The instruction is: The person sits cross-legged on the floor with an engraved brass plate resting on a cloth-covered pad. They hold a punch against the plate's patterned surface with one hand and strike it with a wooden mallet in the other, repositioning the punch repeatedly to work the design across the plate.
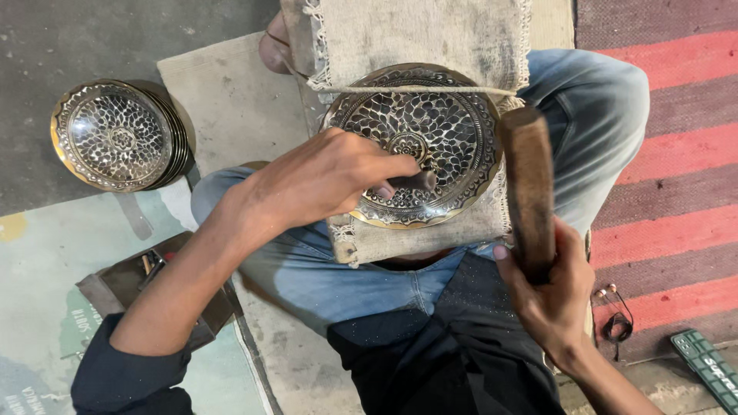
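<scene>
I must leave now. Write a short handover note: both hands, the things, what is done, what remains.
Left hand: presses a small dark metal punch onto the round engraved brass plate.
Right hand: grips a brown wooden mallet, raised beside the plate.
Plate lies on beige burlap cloth across the lap.
Stack of similar patterned plates stands on the floor.
The plate's pattern looks complete; what remains cannot be told.

The light is soft and even, falling mostly from above, bright enough to read every surface. The engraved brass plate (411, 146) throws small white glints off its pattern, and the stack of plates (115, 134) on the floor shows a broader sheen. Shadows are faint: a dim one sits under the left hand (323, 180), another beside the stack. The wooden mallet (529, 188) looks slightly soft. The rest is sharp, and the frame edges bend a little.
</scene>
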{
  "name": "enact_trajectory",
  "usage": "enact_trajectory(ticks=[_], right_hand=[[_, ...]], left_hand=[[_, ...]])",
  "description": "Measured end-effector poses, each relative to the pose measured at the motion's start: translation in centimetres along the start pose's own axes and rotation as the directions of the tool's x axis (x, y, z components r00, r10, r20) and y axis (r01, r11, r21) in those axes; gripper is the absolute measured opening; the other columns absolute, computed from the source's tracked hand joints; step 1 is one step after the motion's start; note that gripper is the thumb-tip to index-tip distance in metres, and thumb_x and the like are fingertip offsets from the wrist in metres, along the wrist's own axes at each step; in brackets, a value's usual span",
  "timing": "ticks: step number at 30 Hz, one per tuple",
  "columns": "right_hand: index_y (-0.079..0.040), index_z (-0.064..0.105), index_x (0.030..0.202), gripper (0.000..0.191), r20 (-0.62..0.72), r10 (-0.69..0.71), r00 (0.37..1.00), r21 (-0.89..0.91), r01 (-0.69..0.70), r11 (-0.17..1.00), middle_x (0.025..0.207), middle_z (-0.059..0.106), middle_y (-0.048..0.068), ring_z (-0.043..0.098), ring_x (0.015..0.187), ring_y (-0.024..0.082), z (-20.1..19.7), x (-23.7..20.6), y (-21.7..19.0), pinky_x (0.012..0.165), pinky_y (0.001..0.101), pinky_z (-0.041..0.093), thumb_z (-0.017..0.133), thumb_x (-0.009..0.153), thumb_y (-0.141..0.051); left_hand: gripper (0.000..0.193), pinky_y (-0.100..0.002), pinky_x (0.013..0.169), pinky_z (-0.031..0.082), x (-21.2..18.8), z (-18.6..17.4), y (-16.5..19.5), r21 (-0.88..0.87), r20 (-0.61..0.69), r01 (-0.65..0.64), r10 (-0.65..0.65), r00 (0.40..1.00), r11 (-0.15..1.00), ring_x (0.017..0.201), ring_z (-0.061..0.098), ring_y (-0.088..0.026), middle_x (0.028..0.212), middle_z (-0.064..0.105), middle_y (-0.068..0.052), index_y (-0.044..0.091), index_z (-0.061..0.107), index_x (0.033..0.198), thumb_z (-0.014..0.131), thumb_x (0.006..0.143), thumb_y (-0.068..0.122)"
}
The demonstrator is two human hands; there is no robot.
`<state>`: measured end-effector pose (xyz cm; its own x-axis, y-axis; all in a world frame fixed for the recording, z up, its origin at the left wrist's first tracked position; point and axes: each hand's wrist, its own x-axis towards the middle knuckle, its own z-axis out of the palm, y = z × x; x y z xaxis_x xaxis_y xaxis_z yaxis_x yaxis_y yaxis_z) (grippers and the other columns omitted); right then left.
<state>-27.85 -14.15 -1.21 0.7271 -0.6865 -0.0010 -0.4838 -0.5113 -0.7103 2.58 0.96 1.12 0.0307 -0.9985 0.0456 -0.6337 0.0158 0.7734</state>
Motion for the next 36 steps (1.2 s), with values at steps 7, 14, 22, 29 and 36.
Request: enact_trajectory(ticks=[7, 14, 22, 29, 36], right_hand=[[-0.003, 0.044, 0.127, 0.046, -0.178, 0.139, 0.974, 0.403, -0.056, 0.914, 0.104, 0.064, 0.007, 0.062, 0.084, 0.009, 1.9, -2.4, 2.1, 0.079, 0.0262, 0.053, 0.080, 0.101, -0.015], [-0.001, 0.053, 0.127, 0.052, -0.009, 0.102, 0.995, -0.186, -0.102, 0.977, 0.095, 0.063, 0.010, 0.059, 0.083, 0.016, 1.3, -3.3, 1.7, 0.075, 0.0319, 0.051, 0.079, 0.083, 0.002], [-0.001, 0.038, 0.148, 0.066, -0.064, 0.272, 0.960, 0.477, -0.210, 0.853, 0.111, 0.061, 0.007, 0.060, 0.091, 0.015, 0.7, -3.7, 0.7, 0.078, 0.0298, 0.052, 0.072, 0.092, -0.005], [0.001, 0.046, 0.131, 0.048, 0.050, 0.226, 0.973, 0.192, -0.231, 0.954, 0.108, 0.067, 0.010, 0.065, 0.094, 0.016, -0.2, -2.7, 1.0, 0.084, 0.0305, 0.055, 0.074, 0.093, -0.008], [0.003, 0.046, 0.132, 0.053, -0.079, 0.139, 0.987, 0.080, -0.133, 0.988, 0.107, 0.067, 0.014, 0.065, 0.094, 0.019, 1.5, -2.3, 0.3, 0.085, 0.0320, 0.053, 0.077, 0.092, -0.013]], left_hand=[[0.052, -0.035, 0.057, 0.061, 0.3, 0.2, -0.3, 0.053, -0.024, -0.062, 0.063, 0.998, 0.997, 0.074, 0.078, -0.024, 0.080, 0.077, -0.014, 0.004, 0.072, 0.119, 0.061, 0.075, -0.020], [0.047, -0.030, 0.042, 0.055, 0.2, 0.5, -0.8, -0.056, -0.020, -0.065, 0.064, 0.998, 0.996, 0.085, 0.081, -0.022, 0.081, 0.076, -0.017, 0.000, 0.069, 0.117, 0.051, 0.081, -0.025], [0.051, -0.036, 0.057, 0.060, 1.2, -0.7, -0.2, -0.117, -0.033, -0.066, 0.062, 0.997, 0.991, 0.087, 0.081, -0.022, 0.084, 0.077, -0.018, 0.001, 0.068, 0.119, 0.056, 0.076, -0.023], [0.055, -0.038, 0.060, 0.061, 1.0, -0.5, 0.0, 0.006, -0.010, -0.060, 0.060, 0.998, 0.998, 0.081, 0.079, -0.025, 0.082, 0.077, -0.016, 0.003, 0.069, 0.121, 0.059, 0.073, -0.022], [0.056, -0.036, 0.057, 0.062, 1.0, -0.3, -0.4, 0.049, 0.005, -0.079, 0.079, 0.997, 0.996, 0.085, 0.080, -0.023, 0.081, 0.076, -0.015, 0.001, 0.069, 0.120, 0.058, 0.072, -0.024]])
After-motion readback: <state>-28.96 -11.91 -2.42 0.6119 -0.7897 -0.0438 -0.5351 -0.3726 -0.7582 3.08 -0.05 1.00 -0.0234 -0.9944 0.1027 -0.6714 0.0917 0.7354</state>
